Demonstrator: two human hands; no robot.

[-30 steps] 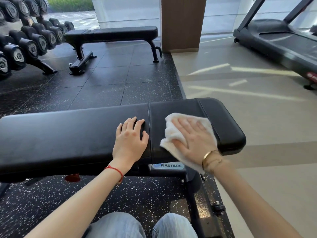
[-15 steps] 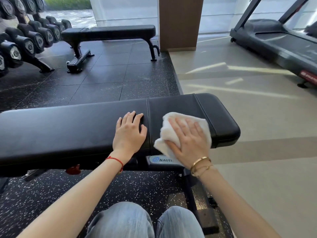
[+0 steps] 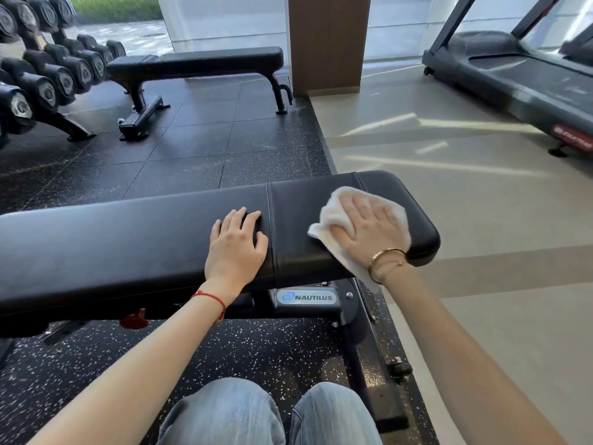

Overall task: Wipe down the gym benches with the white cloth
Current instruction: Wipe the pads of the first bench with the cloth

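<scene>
A long black padded bench (image 3: 128, 245) runs across the view in front of me. My right hand (image 3: 369, 229) lies flat on the white cloth (image 3: 333, 216), pressing it onto the short seat pad at the bench's right end. Part of the cloth hangs over the near edge under my wrist. My left hand (image 3: 236, 248) rests palm down, fingers apart, on the long pad just left of the seam, holding nothing. A second black bench (image 3: 199, 64) stands further back on the dark floor.
A dumbbell rack (image 3: 41, 78) fills the far left. A wooden pillar (image 3: 327, 43) stands behind the far bench. A treadmill (image 3: 519, 78) sits at the right on the pale floor. My knees in jeans (image 3: 266, 415) are at the bottom.
My right hand has slid the cloth to the right along the seat pad, toward the bench's end. My left hand has stayed in place on the long pad.
</scene>
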